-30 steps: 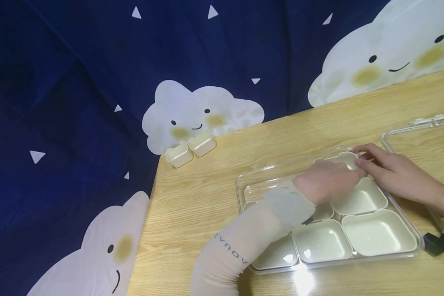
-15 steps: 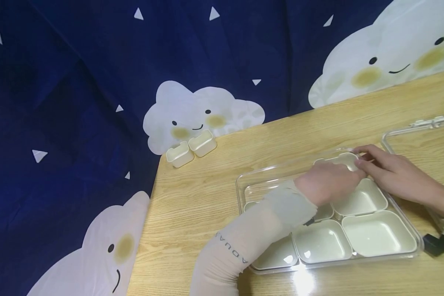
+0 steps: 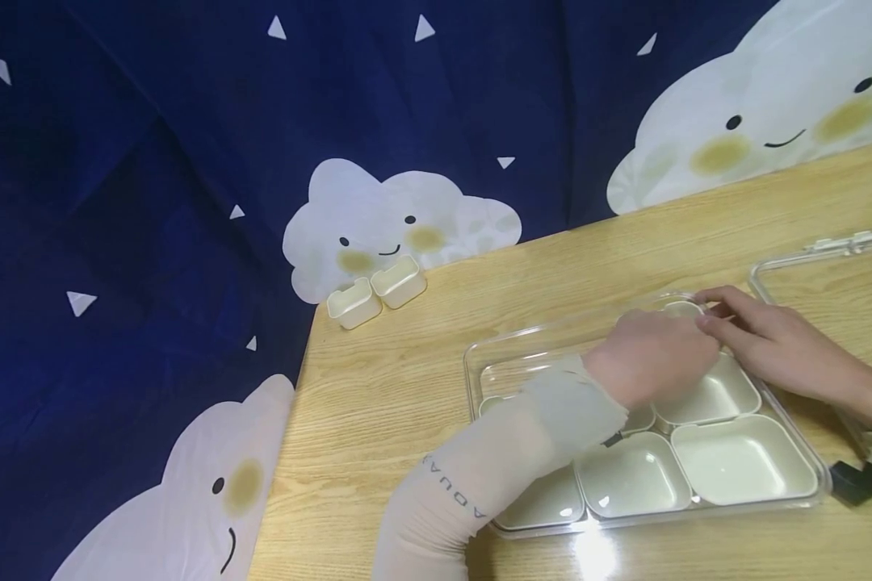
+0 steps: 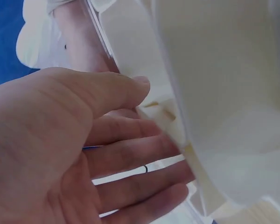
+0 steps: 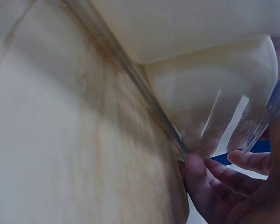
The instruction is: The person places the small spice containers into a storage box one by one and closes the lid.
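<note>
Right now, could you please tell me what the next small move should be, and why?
Probably a light press by the left hand on the far-right container, with the right hand steadying the clear case: both hands are at that corner, and the left hand partly hides whether the container sits fully down.

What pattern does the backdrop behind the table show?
White clouds and triangles on dark blue, clearest in the head view.

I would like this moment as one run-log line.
left hand over cream bins; right hand at far-right corner of clear case; two small bins outside, on wooden table
</note>
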